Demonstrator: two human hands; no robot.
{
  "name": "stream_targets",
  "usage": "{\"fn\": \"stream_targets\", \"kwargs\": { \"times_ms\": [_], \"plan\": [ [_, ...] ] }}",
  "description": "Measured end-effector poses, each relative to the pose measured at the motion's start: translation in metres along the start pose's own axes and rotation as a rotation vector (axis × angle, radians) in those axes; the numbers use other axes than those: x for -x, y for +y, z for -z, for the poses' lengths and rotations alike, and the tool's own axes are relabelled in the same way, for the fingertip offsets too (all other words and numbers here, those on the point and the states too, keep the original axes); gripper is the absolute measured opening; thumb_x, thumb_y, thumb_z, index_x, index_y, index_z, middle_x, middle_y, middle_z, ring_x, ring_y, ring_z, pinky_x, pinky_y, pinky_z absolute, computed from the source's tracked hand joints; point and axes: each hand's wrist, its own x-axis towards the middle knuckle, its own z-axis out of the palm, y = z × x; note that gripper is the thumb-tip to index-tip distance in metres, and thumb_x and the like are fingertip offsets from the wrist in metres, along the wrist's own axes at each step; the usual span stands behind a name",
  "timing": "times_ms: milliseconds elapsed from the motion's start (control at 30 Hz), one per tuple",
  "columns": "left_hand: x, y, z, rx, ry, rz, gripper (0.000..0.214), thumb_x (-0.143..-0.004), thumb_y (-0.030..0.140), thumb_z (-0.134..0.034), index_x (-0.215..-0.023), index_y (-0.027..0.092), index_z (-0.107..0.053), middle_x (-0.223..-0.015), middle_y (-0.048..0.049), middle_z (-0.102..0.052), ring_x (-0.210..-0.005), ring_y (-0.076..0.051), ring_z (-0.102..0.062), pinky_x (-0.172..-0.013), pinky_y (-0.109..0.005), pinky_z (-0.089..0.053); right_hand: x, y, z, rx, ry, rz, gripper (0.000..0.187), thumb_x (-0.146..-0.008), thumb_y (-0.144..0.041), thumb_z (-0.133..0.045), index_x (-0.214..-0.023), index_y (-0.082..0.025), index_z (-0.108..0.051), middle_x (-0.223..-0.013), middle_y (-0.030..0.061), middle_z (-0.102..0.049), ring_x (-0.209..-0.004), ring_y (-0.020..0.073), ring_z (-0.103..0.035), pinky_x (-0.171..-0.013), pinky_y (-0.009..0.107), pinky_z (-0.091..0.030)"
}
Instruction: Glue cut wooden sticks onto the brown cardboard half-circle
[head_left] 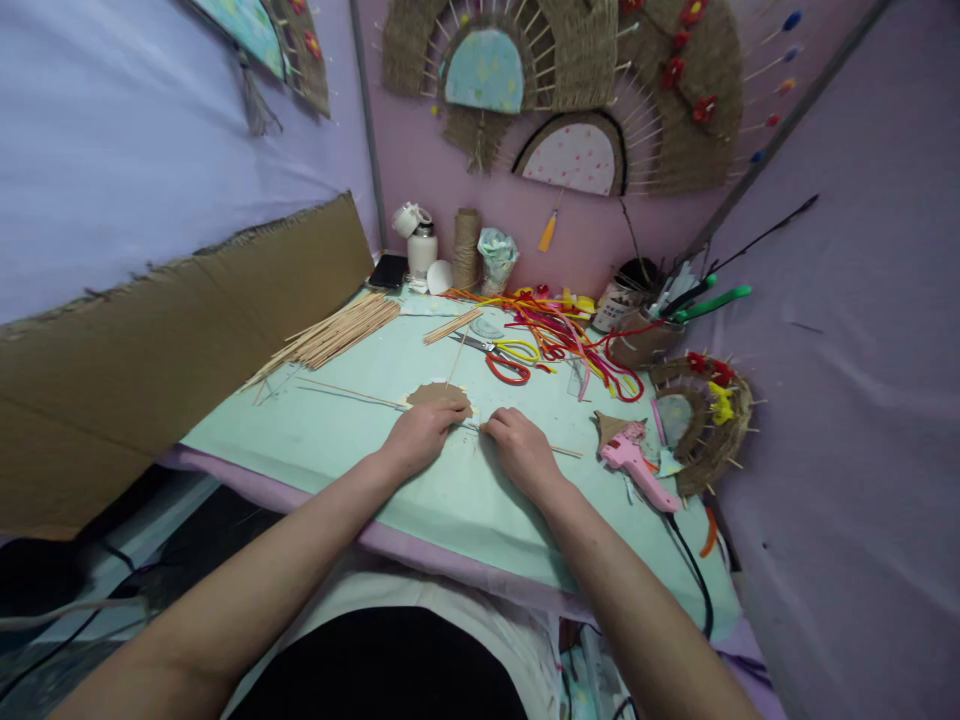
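My left hand is closed, its fingertips on the near edge of a small brown cardboard piece with a scalloped edge. My right hand is closed just right of it, fingers pinched on a thin bamboo stick whose end sticks out to the right. What lies under the fingertips is partly hidden. One thin stick runs out from the cardboard's left side, and another stick from its far edge. Yellow-and-red-handled scissors lie beyond my hands.
A pile of bamboo sticks lies at the back left beside a cardboard barrier. Coloured pipe cleaners spread at the back, near a twine spool. At right are a corded pink glue gun and a decorated ring.
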Motion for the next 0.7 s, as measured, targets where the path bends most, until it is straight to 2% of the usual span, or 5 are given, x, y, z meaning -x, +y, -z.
{"fn": "stream_targets", "kwargs": {
  "times_ms": [700],
  "plan": [
    [0.0000,-0.0019,-0.0010,0.007,0.003,-0.003,0.044,-0.084,0.005,-0.044,-0.113,0.022,-0.072,-0.125,-0.0057,-0.069,-0.118,-0.022,-0.063,-0.101,-0.040,-0.052,0.0004,-0.0002,-0.0004,0.016,0.002,0.004,0.024,-0.095,-0.009,-0.048,-0.098,-0.018,-0.070,-0.096,0.0064,-0.066,-0.091,0.0188,-0.053,-0.073,0.028,-0.036]
  ]
}}
